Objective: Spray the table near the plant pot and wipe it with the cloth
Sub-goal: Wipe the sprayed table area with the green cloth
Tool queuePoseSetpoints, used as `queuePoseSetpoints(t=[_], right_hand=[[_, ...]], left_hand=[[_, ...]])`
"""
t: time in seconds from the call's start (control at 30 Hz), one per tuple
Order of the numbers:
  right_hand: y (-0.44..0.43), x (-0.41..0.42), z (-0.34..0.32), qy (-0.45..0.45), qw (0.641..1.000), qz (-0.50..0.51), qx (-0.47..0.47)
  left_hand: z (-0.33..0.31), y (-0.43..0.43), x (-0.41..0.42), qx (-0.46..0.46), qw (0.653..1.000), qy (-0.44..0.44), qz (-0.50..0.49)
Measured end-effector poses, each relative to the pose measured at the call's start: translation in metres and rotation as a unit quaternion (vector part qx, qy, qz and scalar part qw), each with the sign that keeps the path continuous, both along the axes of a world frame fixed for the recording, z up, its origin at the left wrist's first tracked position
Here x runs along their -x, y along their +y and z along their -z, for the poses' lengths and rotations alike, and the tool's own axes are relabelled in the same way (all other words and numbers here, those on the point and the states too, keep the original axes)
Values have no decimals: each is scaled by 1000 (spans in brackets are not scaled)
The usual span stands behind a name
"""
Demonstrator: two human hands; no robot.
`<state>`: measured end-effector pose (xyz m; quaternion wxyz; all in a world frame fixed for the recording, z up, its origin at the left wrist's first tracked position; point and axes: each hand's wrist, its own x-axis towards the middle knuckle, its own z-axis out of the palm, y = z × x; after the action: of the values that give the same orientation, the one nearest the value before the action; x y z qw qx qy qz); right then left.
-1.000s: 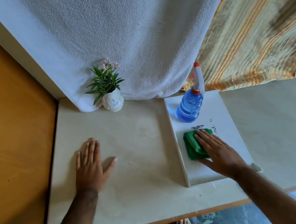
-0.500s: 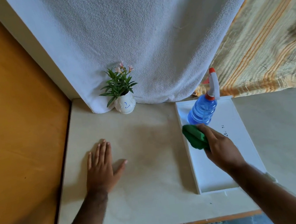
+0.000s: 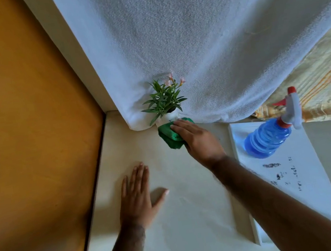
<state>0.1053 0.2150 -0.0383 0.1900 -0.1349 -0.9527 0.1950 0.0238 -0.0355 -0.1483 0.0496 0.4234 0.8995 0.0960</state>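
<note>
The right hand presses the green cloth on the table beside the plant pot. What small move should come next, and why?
Probably drag the green cloth toward the person, away from the plant pot. The right hand has it flat at the pot's base, so pushing farther could tip the pot. The left hand rests flat on the table.

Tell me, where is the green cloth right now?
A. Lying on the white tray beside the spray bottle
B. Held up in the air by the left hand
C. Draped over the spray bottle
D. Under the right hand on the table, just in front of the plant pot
D: the right hand presses the green cloth onto the table right by the plant pot, while the spray bottle stands alone on the white tray.
</note>
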Motion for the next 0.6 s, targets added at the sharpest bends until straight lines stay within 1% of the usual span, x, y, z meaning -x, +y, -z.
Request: queuePoseSetpoints(t=[0.17,0.4,0.6], right_hand=[[1,21,13,-4,1000,30,8],[-1,14,39,-18,999,32,1],[-1,31,26,38,999,3,-19]], left_hand=[[2,-2,1,-4,1000,-8,-2],[3,0,2,-15,1000,3,1],[3,1,1,-10,1000,6,-6]])
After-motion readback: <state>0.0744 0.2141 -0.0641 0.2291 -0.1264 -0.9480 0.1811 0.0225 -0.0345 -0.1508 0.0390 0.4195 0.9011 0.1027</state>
